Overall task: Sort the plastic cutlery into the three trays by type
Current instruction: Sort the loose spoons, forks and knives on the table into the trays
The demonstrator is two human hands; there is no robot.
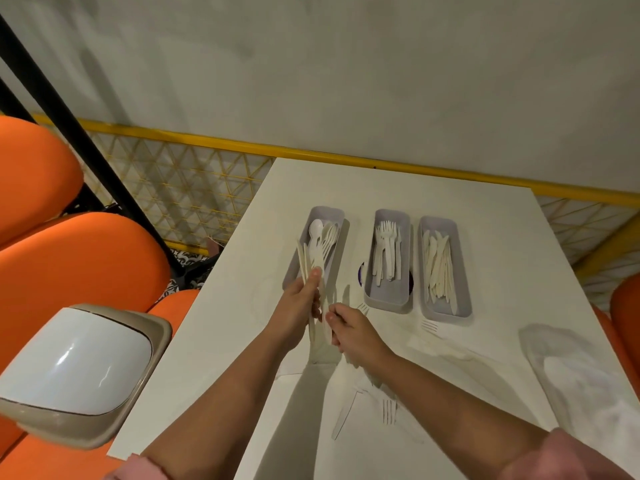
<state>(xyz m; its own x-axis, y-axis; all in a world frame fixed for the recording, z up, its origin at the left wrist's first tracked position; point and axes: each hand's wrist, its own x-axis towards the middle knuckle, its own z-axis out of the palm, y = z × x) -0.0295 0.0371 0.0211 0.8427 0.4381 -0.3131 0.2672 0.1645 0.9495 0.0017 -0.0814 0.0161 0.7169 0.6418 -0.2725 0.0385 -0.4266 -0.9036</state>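
Observation:
Three grey trays stand in a row on the white table (214,358). The left tray (337,213) holds spoons, the middle tray (388,301) holds forks, the right tray (464,306) holds knives. My left hand (298,313) grips a bunch of white cutlery (306,261) fanned out over the left tray's near end. My right hand (349,332) pinches the lower end of a white piece (325,320) beside that bunch. Loose forks (388,410) and a knife (343,417) lie on the table near me; another fork (431,328) lies below the trays.
A clear plastic bag (585,382) lies at the table's right side. A white-lidded bin (76,368) stands at the left beside orange seats (69,265). A yellow mesh railing (194,188) runs behind the table, close to the wall.

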